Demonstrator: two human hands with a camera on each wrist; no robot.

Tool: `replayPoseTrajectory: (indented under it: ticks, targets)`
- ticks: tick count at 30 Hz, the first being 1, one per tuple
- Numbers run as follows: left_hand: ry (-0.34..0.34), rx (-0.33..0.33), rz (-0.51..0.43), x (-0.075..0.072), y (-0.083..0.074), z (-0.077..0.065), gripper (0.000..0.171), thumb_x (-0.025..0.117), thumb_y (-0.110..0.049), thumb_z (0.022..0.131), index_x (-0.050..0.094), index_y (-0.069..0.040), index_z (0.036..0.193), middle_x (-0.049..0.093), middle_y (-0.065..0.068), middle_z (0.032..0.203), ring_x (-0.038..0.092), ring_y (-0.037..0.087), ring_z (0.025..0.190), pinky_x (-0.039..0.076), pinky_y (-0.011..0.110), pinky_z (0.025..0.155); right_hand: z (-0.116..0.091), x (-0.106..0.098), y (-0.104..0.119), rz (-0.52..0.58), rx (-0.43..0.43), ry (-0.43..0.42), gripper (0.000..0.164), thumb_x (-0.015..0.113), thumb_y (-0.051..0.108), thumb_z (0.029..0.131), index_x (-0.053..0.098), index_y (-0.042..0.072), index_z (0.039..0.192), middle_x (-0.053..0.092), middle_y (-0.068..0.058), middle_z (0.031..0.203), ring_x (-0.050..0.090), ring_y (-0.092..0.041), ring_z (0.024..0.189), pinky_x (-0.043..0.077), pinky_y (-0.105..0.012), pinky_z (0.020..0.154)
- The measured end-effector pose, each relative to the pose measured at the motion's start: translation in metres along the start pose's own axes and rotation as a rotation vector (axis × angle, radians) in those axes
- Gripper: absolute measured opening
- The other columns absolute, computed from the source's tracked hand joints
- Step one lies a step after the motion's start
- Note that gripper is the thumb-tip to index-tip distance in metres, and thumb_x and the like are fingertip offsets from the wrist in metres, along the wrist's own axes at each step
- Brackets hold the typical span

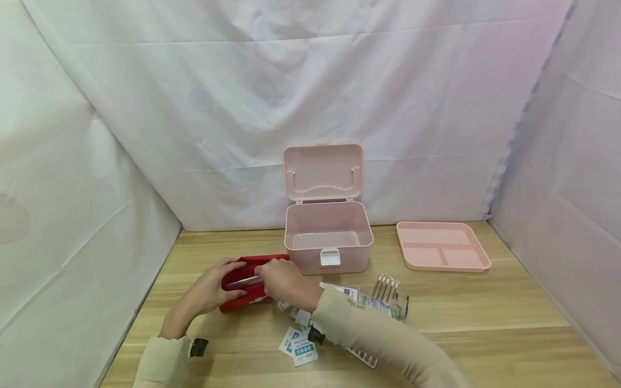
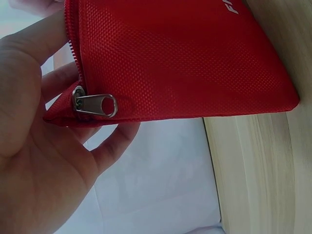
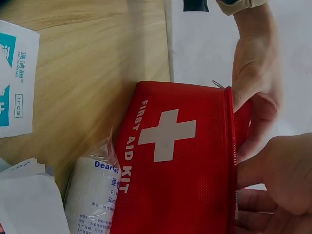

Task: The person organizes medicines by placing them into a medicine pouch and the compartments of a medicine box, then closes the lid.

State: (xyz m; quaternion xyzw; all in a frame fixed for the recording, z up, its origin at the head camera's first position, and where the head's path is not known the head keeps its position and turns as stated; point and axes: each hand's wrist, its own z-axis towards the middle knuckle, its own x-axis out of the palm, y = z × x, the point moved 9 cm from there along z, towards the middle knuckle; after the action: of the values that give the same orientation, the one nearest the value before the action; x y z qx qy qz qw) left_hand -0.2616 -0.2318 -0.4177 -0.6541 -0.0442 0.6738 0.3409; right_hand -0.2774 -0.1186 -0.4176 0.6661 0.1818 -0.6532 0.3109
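A red first aid pouch (image 3: pixel 195 161) with a white cross stands unzipped on the table, left of the pink box. My left hand (image 1: pixel 212 285) grips its left end, thumb and fingers spreading the mouth; the zipper pull (image 2: pixel 100 105) shows beside the palm. My right hand (image 1: pixel 283 280) reaches into the opening from the right, curled fingers at the end of a flat whitish item (image 1: pixel 244 282) inside. Its fingertips are hidden by the pouch wall. A wrapped elastic bandage roll (image 3: pixel 93 192) lies against the pouch front.
Behind stands the pink box (image 1: pixel 330 261), lid raised. A pink divided tray (image 1: pixel 427 264) lies at the right. White and teal packets (image 1: pixel 298 347) lie near the front. Cotton swabs (image 1: pixel 385 288) and other packs lie around my right forearm, which covers part of them.
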Motion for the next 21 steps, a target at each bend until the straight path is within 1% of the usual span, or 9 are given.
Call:
replayPoseTrajectory:
  ticks: [4,9,14,19,21]
  targets:
    - [0.002,-0.013,0.002,0.0006,0.0008,0.0001,0.060,0.083,-0.015,0.081,0.058,-0.001,0.134,0.056,0.017,0.131,0.057,0.036,0.116,0.053,0.050,0.092,0.0008,0.0039,-0.0006,-0.031,0.027,0.038,0.028,0.075,0.020,0.088,0.074,0.020,0.116,0.074,0.005,0.105,0.069,-0.009,0.088,0.057,-0.029,0.087]
    - [0.008,-0.032,0.005,0.0028,0.0039,0.0001,0.062,0.083,-0.015,0.080,0.057,-0.002,0.135,0.055,0.016,0.133,0.057,0.036,0.116,0.055,0.048,0.091,0.0011,0.0073,0.0012,-0.053,0.011,0.072,0.028,0.075,0.022,0.088,0.072,0.018,0.116,0.074,0.004,0.101,0.067,-0.008,0.078,0.058,-0.029,0.082]
    - [0.005,-0.027,-0.003,0.0029,0.0039,0.0006,0.062,0.083,-0.013,0.080,0.057,-0.001,0.135,0.055,0.017,0.132,0.057,0.036,0.114,0.057,0.047,0.087,0.0005,0.0090,0.0024,-0.055,0.003,0.068,0.019,0.072,0.019,0.090,0.074,0.018,0.109,0.073,0.005,0.091,0.060,-0.006,0.068,0.059,-0.027,0.076]
    - [-0.007,-0.016,0.000,0.0014,0.0029,0.0006,0.061,0.083,-0.014,0.080,0.058,-0.001,0.134,0.056,0.017,0.132,0.057,0.036,0.114,0.056,0.047,0.087,-0.0001,0.0105,0.0025,-0.052,0.012,0.068,0.012,0.072,0.018,0.089,0.076,0.017,0.101,0.072,0.005,0.085,0.057,-0.007,0.066,0.059,-0.026,0.073]
    - [-0.003,-0.013,-0.002,0.0014,0.0022,0.0006,0.061,0.083,-0.016,0.080,0.058,-0.001,0.134,0.055,0.017,0.132,0.057,0.035,0.114,0.057,0.046,0.087,-0.0006,0.0107,0.0022,-0.049,0.017,0.070,0.012,0.073,0.018,0.089,0.076,0.017,0.101,0.071,0.004,0.084,0.057,-0.007,0.065,0.059,-0.026,0.073]
